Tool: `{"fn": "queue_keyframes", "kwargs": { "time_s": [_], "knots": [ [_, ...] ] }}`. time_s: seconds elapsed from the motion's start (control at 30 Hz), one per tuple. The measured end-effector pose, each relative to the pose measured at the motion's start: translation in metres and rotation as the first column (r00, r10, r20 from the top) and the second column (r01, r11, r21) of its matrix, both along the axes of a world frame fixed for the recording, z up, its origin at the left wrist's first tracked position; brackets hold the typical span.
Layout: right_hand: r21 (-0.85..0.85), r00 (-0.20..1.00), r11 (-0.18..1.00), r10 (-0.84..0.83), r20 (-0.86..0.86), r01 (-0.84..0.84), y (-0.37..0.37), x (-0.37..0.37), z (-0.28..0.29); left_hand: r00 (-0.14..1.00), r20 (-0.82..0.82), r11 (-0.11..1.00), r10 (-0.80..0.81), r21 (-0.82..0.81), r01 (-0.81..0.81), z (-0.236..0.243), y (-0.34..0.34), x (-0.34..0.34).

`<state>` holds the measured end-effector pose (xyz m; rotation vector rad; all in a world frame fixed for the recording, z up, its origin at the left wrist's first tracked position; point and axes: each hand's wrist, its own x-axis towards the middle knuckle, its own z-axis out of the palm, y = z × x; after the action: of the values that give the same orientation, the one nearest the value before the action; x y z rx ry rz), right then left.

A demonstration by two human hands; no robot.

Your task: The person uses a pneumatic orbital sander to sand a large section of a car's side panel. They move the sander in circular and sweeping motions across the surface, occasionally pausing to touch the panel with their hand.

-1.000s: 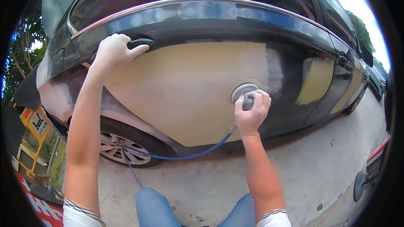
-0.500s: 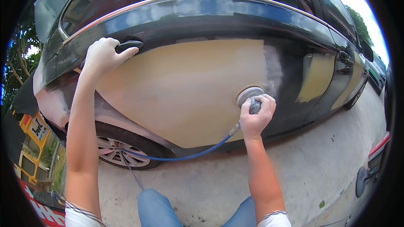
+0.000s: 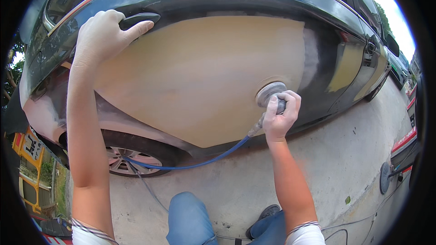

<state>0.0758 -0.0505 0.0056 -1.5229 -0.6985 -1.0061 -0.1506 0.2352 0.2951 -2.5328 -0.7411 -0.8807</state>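
My left hand (image 3: pixel 102 36) is closed over the black door handle (image 3: pixel 143 18) at the upper left of the dark car's rear door. My right hand (image 3: pixel 281 113) grips a round pneumatic sander (image 3: pixel 270 90), its grey pad held against the large beige, dust-covered filler patch (image 3: pixel 195 72) on the door, near the patch's right side. A blue air hose (image 3: pixel 209 159) runs from the sander leftward, down past the wheel (image 3: pixel 129 167). Pale dust coats both hands.
Another beige patch (image 3: pixel 347 66) is farther right on the bodywork. Below are concrete ground (image 3: pixel 345 163), my jeans and a shoe, and cables. A yellow barrier (image 3: pixel 32 154) stands at left; red-and-black equipment (image 3: pixel 402 143) is at the right edge, and another car beyond.
The view has shifted, so the car sits higher in it. The sander has moved down and slightly left relative to the patch. My left hand stays on the handle.
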Motion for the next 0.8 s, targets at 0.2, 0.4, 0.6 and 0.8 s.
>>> {"fn": "queue_keyframes", "kwargs": {
  "time_s": [0.2,0.4,0.6,0.8],
  "knots": [
    [0.110,0.995,0.991,-0.074,-0.074,0.082,-0.012,0.018,-0.010,0.998,-0.041,0.998,0.052,-0.031,-0.053,0.005,-0.003,0.004],
    [0.215,0.889,0.943,-0.140,-0.436,0.254,-0.034,0.044,-0.011,0.999,-0.006,0.994,0.038,0.107,-0.037,0.002,0.002,0.005],
    [0.109,0.993,0.988,-0.108,-0.042,0.112,-0.002,0.010,-0.017,1.000,-0.009,0.997,0.029,0.078,-0.028,0.000,0.003,0.005],
    [0.225,0.911,0.941,-0.152,-0.383,0.251,-0.034,0.048,-0.071,1.000,0.013,1.000,-0.022,0.016,0.022,-0.003,0.014,0.006]
  ]
}}
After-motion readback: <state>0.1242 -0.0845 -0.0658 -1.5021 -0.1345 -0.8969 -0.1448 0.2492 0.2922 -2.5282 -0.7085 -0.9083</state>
